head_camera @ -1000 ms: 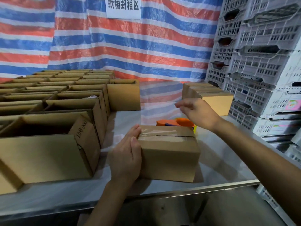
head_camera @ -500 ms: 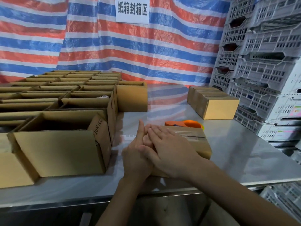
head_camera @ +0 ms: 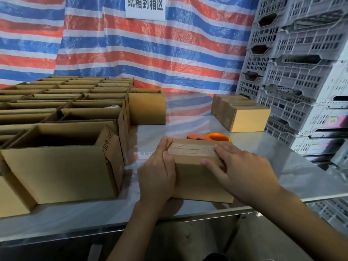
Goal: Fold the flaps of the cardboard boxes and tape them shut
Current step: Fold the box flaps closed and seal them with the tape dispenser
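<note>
1. Steel worktop fills the middle of the view, and both forearms reach over its near edge.
2. Nearest on the left, the left hand lies flat against the left end of the taped box. Its fingers are straight and together, pointing away, and the thumb sits at the upper front corner. It presses and wraps round nothing.
3. On the other side, the right hand is spread over the right part of that box. Its fingers lie nearly straight on the top and the thumb reaches across the front face. It also presses rather than grips.
4. The taped box stands near the front edge of the worktop, between the two hands. Its flaps are down, and a wrinkled clear tape strip runs along the top seam.
5. Just left of the left hand stands a larger unsealed box with its flaps up and "10号 (KK)" printed on one side flap.
6. Directly behind the taped box lies an orange tape dispenser, its lower part hidden by the box.
7. Farther back on the left, rows of unsealed boxes stand packed side by side.
8. Far right, a row of sealed boxes sits beside stacked pale plastic crates.
9. Behind everything hangs a red, blue and white striped tarp, with a white sign at the top.
</note>
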